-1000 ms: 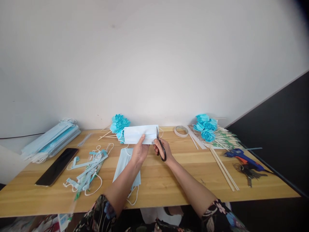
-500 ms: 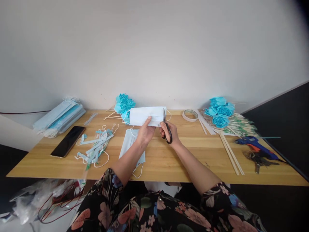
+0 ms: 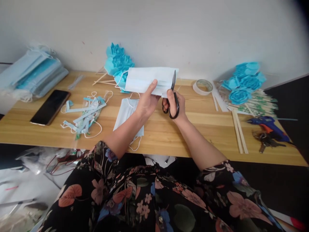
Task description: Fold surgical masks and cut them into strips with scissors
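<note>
Evidently, the left hand (image 3: 149,102) pinches the face mask (image 3: 142,77) above the worktop (image 3: 164,140), thumb on top, presumably to keep it flat; the right hand (image 3: 182,108), curled around the scissors (image 3: 174,79), holds them along its right end.

Two loose pale-blue pleated masks (image 3: 142,77), one stack of blue masks (image 3: 36,74), two clusters of turquoise ruffled flowers (image 3: 118,61), one pair of black-handled scissors (image 3: 173,80), one black rectangular phone (image 3: 50,107), one white tape roll (image 3: 199,91) and one blue-and-orange glue gun (image 3: 267,126) are showing.
</note>
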### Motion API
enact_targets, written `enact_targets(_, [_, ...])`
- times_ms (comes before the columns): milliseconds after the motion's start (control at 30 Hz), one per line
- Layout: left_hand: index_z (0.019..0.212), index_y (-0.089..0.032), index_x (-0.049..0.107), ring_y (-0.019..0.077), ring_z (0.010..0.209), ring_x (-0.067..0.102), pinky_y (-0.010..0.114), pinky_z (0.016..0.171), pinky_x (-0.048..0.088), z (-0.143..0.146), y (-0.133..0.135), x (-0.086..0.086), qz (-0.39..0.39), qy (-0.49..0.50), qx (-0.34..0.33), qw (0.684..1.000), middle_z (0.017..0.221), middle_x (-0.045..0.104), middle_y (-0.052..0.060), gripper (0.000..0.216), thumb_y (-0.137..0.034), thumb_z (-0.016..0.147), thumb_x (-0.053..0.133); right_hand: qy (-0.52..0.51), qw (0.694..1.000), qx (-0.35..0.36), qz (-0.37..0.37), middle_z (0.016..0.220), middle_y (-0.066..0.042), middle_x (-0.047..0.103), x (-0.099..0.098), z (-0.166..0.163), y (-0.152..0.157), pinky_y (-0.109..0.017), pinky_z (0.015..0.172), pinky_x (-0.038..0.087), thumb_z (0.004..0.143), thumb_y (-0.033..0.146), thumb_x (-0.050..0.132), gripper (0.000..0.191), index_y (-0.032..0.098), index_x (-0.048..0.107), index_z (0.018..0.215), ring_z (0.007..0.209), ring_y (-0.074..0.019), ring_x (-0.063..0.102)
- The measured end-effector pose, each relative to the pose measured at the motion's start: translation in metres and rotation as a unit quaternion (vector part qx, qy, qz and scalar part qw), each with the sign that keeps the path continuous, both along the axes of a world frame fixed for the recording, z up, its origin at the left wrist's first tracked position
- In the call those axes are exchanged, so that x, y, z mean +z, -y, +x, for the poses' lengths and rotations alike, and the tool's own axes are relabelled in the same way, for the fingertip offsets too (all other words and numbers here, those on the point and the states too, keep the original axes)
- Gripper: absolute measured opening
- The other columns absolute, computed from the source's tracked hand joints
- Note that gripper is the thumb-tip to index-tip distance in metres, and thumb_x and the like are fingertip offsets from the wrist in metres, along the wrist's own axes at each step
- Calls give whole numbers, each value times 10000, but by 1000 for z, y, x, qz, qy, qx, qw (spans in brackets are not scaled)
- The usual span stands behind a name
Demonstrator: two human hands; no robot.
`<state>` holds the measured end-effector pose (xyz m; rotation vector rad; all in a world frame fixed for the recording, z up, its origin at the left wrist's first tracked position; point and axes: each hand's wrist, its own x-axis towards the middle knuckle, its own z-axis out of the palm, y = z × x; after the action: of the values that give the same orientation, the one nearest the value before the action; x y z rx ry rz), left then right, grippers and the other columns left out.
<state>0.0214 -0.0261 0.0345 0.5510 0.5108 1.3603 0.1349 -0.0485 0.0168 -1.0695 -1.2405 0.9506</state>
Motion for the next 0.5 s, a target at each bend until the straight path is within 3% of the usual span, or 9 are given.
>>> enact_targets(100, [1093, -198, 693, 332, 1372, 536, 464, 1104, 464, 0, 2, 1, 3, -15, 15, 1000, 1296, 676, 92, 262, -386, 911, 713, 12, 1000, -10, 6, 512, 33, 505, -2, 0, -2, -236, 366, 367, 802, 836, 573, 627, 229, 501, 660, 391, -90, 456])
enact_targets(333, [1039, -200, 688, 318, 1338, 554, 422, 1051, 480, -1, -4, 14, 14, -76, 27, 997, 1256, 698, 95, 239, -411, 929, 671, 20, 999, -14, 31, 534, 36, 519, -2, 2, -3, -234, 385, 380, 837, 809, 562, 607, 224, 515, 680, 404, -88, 468])
enact_targets(500, [1050, -215, 708, 291, 1292, 593, 430, 1056, 478, -35, 14, 26, 44, -151, -10, 988, 1238, 717, 90, 267, -406, 865, 731, -2, 1000, 2, 11, 483, 36, 491, 3, 0, 1, -232, 383, 384, 846, 809, 554, 628, 218, 507, 637, 394, -93, 467])
